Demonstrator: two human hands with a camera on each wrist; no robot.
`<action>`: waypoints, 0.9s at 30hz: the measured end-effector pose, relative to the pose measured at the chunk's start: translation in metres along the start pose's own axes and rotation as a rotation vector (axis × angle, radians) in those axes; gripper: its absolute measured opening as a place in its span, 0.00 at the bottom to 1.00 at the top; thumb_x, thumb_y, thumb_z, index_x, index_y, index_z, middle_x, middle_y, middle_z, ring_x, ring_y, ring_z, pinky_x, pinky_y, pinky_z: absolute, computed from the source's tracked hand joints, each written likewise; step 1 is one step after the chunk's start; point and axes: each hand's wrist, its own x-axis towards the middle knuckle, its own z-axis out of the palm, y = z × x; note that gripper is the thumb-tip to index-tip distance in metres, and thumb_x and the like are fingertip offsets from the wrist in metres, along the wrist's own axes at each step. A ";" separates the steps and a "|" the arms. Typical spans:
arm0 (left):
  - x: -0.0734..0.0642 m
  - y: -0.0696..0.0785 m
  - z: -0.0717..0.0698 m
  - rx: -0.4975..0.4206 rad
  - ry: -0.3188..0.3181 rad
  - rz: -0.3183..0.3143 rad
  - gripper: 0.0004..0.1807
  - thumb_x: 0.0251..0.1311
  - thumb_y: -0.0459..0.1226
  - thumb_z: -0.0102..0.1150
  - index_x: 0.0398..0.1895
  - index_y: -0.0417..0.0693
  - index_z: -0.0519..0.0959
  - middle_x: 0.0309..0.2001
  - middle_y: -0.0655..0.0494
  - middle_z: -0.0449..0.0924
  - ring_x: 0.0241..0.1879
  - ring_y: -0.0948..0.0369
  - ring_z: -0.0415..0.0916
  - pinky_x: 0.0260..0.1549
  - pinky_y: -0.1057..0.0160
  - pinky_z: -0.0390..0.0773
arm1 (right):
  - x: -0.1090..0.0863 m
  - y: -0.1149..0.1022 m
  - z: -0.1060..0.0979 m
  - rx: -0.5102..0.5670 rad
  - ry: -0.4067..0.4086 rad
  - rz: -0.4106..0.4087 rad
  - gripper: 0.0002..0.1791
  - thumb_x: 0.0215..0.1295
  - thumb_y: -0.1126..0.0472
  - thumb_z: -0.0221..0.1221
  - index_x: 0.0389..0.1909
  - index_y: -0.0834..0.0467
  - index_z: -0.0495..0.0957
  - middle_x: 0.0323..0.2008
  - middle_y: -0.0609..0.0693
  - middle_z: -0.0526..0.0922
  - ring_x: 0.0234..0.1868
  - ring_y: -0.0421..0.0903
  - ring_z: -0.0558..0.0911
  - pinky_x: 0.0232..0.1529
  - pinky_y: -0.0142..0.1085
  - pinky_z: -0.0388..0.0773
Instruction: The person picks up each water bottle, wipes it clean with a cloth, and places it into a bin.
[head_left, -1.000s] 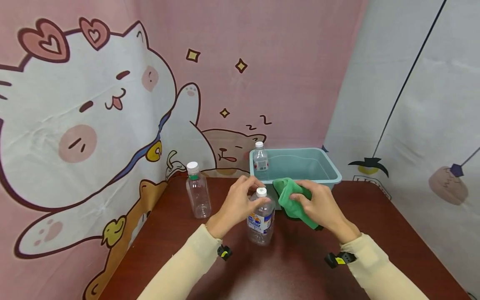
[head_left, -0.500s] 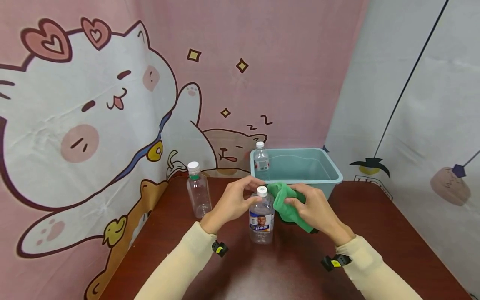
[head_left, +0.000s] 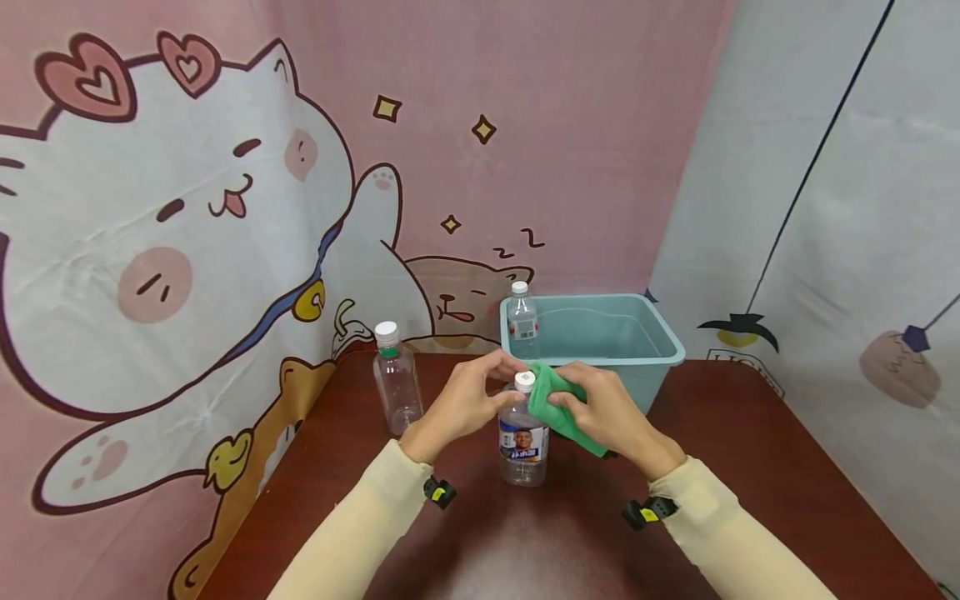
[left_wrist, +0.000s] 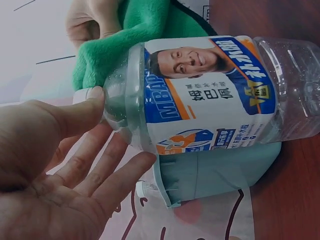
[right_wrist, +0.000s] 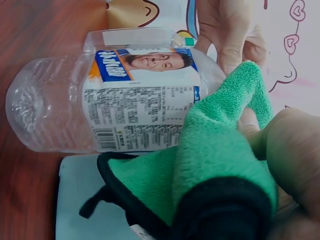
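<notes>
A clear plastic bottle (head_left: 522, 468) with a white cap (head_left: 524, 381) and a blue-and-white label stands upright on the table. My left hand (head_left: 467, 404) holds it near the neck, thumb (left_wrist: 90, 107) at the cap and neck, other fingers around the far side. In my right hand (head_left: 617, 412) is a bunched green cloth (head_left: 542, 390), pinched between thumb and fingers. The cloth lies against the bottle's shoulder, just below the cap, on the right side. Its black edging and a small loop show in the right wrist view. The label's portrait faces me.
Behind the hands stands a light blue plastic bin (head_left: 600, 361), with a capped clear bottle (head_left: 522, 321) upright inside its left end. Another clear bottle (head_left: 397, 392), with a white cap and green neck ring, stands at the back left of the brown table (head_left: 705, 467).
The labelled bottle has turned, bringing the portrait to the front. My right hand has moved left with the cloth, up against the bottle's shoulder. My left hand stays at the neck.
</notes>
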 end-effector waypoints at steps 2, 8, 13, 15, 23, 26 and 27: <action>0.000 0.000 0.000 0.008 -0.006 -0.002 0.20 0.75 0.36 0.80 0.65 0.52 0.86 0.60 0.52 0.95 0.64 0.53 0.93 0.67 0.48 0.92 | -0.002 0.001 0.001 -0.012 -0.014 0.002 0.14 0.79 0.65 0.74 0.61 0.61 0.93 0.57 0.56 0.96 0.55 0.53 0.95 0.54 0.54 0.94; -0.003 0.002 0.000 0.003 -0.024 0.000 0.22 0.75 0.35 0.80 0.67 0.50 0.84 0.59 0.50 0.94 0.64 0.50 0.92 0.67 0.44 0.92 | -0.015 0.013 0.008 -0.031 -0.020 0.013 0.14 0.76 0.67 0.76 0.59 0.61 0.93 0.56 0.56 0.97 0.56 0.55 0.96 0.55 0.55 0.95; -0.002 0.003 -0.001 0.014 -0.017 0.001 0.21 0.75 0.36 0.79 0.67 0.52 0.84 0.60 0.52 0.94 0.64 0.51 0.92 0.66 0.48 0.93 | -0.025 0.022 0.018 -0.043 -0.016 0.031 0.16 0.75 0.68 0.77 0.61 0.64 0.92 0.56 0.56 0.96 0.55 0.55 0.96 0.55 0.55 0.95; -0.002 0.002 -0.001 0.010 -0.012 0.000 0.21 0.75 0.36 0.80 0.66 0.52 0.84 0.60 0.52 0.93 0.64 0.52 0.92 0.66 0.48 0.93 | -0.029 0.025 0.023 -0.057 -0.018 0.033 0.17 0.74 0.69 0.77 0.60 0.64 0.92 0.55 0.57 0.96 0.55 0.55 0.96 0.54 0.54 0.95; -0.004 0.001 0.000 -0.012 -0.011 -0.014 0.21 0.76 0.36 0.78 0.67 0.52 0.83 0.60 0.51 0.93 0.64 0.51 0.91 0.67 0.45 0.93 | -0.045 0.037 0.046 -0.090 -0.102 0.045 0.14 0.71 0.67 0.80 0.55 0.61 0.92 0.50 0.52 0.96 0.50 0.49 0.95 0.49 0.46 0.94; -0.005 0.002 0.000 -0.011 -0.013 -0.017 0.21 0.76 0.36 0.78 0.67 0.52 0.84 0.60 0.51 0.93 0.64 0.51 0.91 0.67 0.45 0.93 | -0.047 0.041 0.052 -0.098 -0.142 0.052 0.14 0.71 0.67 0.80 0.54 0.61 0.91 0.50 0.52 0.96 0.51 0.49 0.95 0.50 0.47 0.94; -0.005 0.002 0.000 -0.010 -0.012 -0.017 0.21 0.76 0.36 0.78 0.67 0.52 0.84 0.60 0.51 0.93 0.64 0.51 0.91 0.67 0.45 0.93 | -0.048 0.042 0.054 -0.094 -0.158 0.055 0.14 0.71 0.67 0.80 0.54 0.61 0.91 0.49 0.52 0.95 0.50 0.48 0.94 0.49 0.46 0.93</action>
